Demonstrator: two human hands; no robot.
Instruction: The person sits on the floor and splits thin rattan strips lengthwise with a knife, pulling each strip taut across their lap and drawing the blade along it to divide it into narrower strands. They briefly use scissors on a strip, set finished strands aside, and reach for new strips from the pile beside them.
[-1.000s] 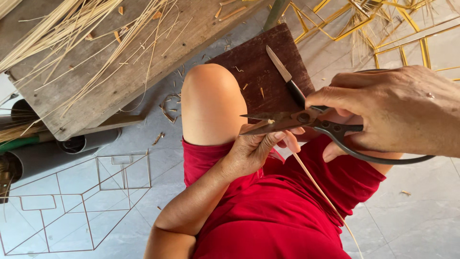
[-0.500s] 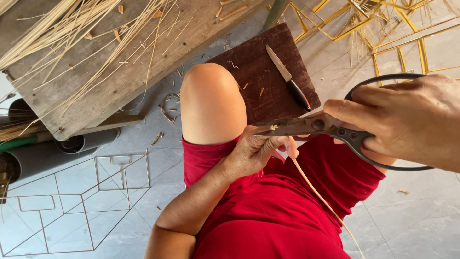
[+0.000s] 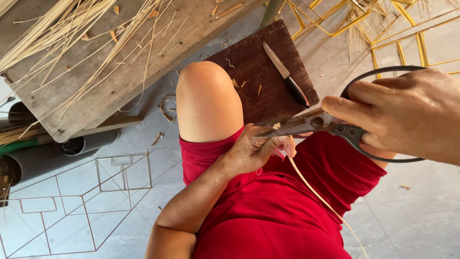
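Observation:
My right hand grips the black loop handles of large metal shears, blades closed and pointing left. My left hand pinches a thin pale bamboo strip just under the blades; the strip trails down to the right across my red shorts. Its upper tip sits at the blade edge. My bare knee rises just left of the hands.
A dark wooden board beyond the knee carries a small knife and shavings. A grey plank strewn with bamboo slivers lies upper left. Yellow strip frames lie upper right, grey pipes and a thin frame at left.
The shears closed on the strip's tip and my right hand shifted slightly right. My left hand stays on the strip by the knee.

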